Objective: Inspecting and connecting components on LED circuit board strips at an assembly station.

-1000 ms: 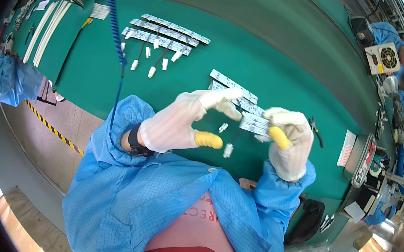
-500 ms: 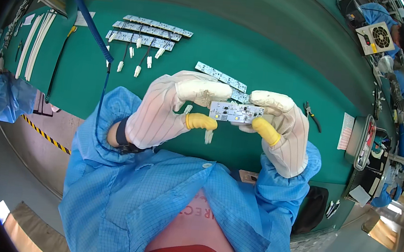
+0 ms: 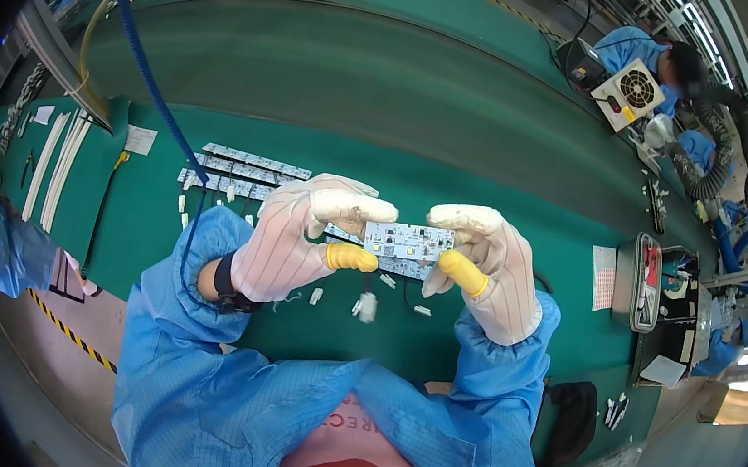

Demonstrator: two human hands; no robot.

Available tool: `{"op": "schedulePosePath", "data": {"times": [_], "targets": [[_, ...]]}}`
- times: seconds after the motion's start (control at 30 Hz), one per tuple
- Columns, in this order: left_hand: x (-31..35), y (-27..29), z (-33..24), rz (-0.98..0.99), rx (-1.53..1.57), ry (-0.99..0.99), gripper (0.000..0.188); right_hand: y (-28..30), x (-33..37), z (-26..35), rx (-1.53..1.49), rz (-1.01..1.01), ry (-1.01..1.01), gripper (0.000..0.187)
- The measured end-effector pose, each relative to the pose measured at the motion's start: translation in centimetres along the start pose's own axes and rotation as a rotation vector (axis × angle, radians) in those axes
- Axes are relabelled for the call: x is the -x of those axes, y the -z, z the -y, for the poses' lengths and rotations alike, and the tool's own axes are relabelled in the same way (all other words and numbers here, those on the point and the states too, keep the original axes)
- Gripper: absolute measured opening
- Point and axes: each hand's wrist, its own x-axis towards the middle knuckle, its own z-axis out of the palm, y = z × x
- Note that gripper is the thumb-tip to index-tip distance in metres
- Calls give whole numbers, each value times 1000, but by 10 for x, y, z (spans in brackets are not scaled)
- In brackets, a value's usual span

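Observation:
Between both hands I hold a small white LED circuit board [image 3: 409, 241], its face with chips and yellow LEDs turned up. My left hand [image 3: 305, 235], in a striped white glove with a yellow thumb cover, pinches its left end. At the other end, my right hand [image 3: 491, 269], gloved the same way, grips it with thumb and fingers. Below the board hangs a blurred white connector [image 3: 367, 307]. Another circuit board [image 3: 406, 268] shows partly behind the held one. Further left lie several LED strips [image 3: 253, 169] with leads and white plugs, partly hidden by my left hand.
A blue coiled hose [image 3: 143, 45] hangs down at left. White strips [image 3: 45, 167] and a black cable [image 3: 103, 214] lie on the green mat. At right stand a metal tray [image 3: 638, 284] and a white sheet [image 3: 603, 278]. A co-worker [image 3: 635, 49] sits far right.
The view has tilted up, so the far bench shows and the strips sit lower in the picture. Both hands still hold the board. More plugs now show beneath it.

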Motion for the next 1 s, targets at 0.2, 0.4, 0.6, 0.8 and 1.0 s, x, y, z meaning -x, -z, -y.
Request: {"op": "schedulePosePath", "data": {"times": [0.2, 0.4, 0.6, 0.8, 1.0], "targets": [[-8, 0, 9, 1, -111, -63, 43, 6, -10, -8, 8, -27, -24, 44], [-14, 0, 15, -7, -112, 11, 39, 13, -16, -9, -5, 90, 22, 45], [-9, 3, 16, 18, -75, -14, 43, 13, -18, -11, 31, 66, -42, 44], [-10, 2, 17, 8, -82, -66, 43, 12, -15, -20, 74, 24, 43, 50], [-4, 5, 22, 101, 21, 143, 40, 8, -23, -22, -143, 48, -27, 37]]}}
